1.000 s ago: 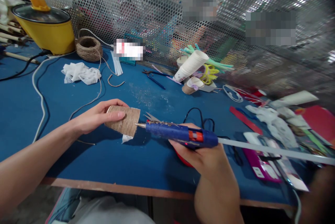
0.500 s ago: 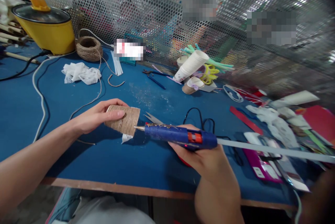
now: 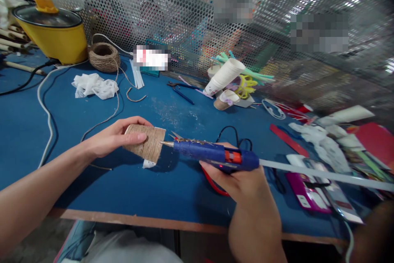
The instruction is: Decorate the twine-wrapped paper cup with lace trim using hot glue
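A paper cup wrapped in brown twine [image 3: 150, 142] lies on its side in my left hand [image 3: 124, 138], thumb on the winding and fingers behind it. A bit of white shows at its lower edge. My right hand [image 3: 243, 181] is closed round a blue hot glue gun [image 3: 212, 154], with a long white glue stick [image 3: 308, 171] running out of its back. The metal nozzle points left, right at the cup's edge; whether it touches I cannot tell. Behind the gun lie scissors [image 3: 176, 136], their blades partly hidden and a red handle showing below.
A ball of twine [image 3: 104, 58], a crumpled white bag [image 3: 95, 86] and a yellow electric pot [image 3: 63, 39] stand left. Blue pliers [image 3: 183, 92] and stacked paper cups [image 3: 224, 76] lie toward the mesh wall. A magenta box [image 3: 304, 195] and scraps fill the right.
The glue gun has shifted slightly right and up, its nozzle moving from over the twine to the cup's edge. The wrapped cup has tilted a little in my left hand.
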`<state>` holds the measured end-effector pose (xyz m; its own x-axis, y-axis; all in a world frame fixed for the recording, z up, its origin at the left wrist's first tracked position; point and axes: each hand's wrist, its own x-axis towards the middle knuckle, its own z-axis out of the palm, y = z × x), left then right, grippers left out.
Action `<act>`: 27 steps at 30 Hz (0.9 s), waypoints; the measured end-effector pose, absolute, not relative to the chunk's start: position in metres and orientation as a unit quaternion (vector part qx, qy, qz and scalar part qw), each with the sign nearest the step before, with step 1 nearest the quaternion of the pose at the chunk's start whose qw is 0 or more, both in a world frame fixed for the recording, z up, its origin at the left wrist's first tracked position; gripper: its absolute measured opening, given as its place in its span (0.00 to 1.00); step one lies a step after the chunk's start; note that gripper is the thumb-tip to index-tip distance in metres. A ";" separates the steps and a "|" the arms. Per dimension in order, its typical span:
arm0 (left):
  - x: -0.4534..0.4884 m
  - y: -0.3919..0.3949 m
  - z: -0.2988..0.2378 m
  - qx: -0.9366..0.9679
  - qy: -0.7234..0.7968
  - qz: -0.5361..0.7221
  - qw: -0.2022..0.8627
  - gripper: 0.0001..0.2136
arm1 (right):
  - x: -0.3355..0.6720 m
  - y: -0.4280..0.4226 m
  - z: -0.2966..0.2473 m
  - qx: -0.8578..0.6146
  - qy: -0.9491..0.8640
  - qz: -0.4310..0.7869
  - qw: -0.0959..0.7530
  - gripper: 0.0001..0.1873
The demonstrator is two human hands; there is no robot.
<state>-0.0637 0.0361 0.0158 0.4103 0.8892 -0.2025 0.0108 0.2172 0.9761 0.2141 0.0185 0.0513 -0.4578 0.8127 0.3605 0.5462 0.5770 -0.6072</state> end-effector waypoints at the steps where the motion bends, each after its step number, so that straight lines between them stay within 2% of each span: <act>1: -0.064 0.036 0.016 0.527 0.428 0.336 0.653 0.20 | 0.214 0.019 0.051 -0.407 -0.830 0.209 0.319 0.04; 22: -0.064 0.035 0.018 0.526 0.415 0.343 0.659 0.19 | 0.215 0.019 0.054 -0.390 -0.840 0.212 0.313 0.06; 27: -0.064 0.035 0.016 0.531 0.413 0.346 0.654 0.20 | 0.211 0.020 0.054 -0.407 -0.820 0.198 0.349 0.07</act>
